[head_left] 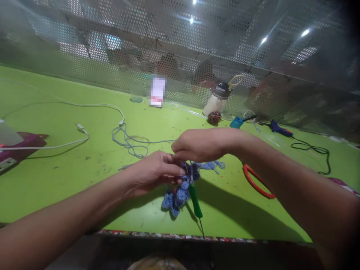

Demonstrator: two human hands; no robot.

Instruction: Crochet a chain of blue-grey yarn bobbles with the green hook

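My left hand (157, 170) pinches the upper part of a blue crocheted piece (180, 197) with thumb and fingers. Its rounded lobes hang toward the table's front edge, with a bit of red among them. Above and partly over it, my right hand (201, 144) is closed on blue yarn (157, 142); its fingertips are partly hidden. A strand drops from beneath that hand to a crochet hook (196, 200) with a green handle, which points toward me beside the piece, outside the visible grip of either hand. A loose fringe of blue yarn ends (212, 165) lies behind.
Orange-handled scissors (258, 183) lie partly under my right forearm. Behind are a yarn ball (214, 117), a bottle (218, 99), a blue sharpener-like object (236, 122) and a glue gun (281, 129) with its cord. A white cable (98, 105) and a purple power strip (25, 146) occupy the left.
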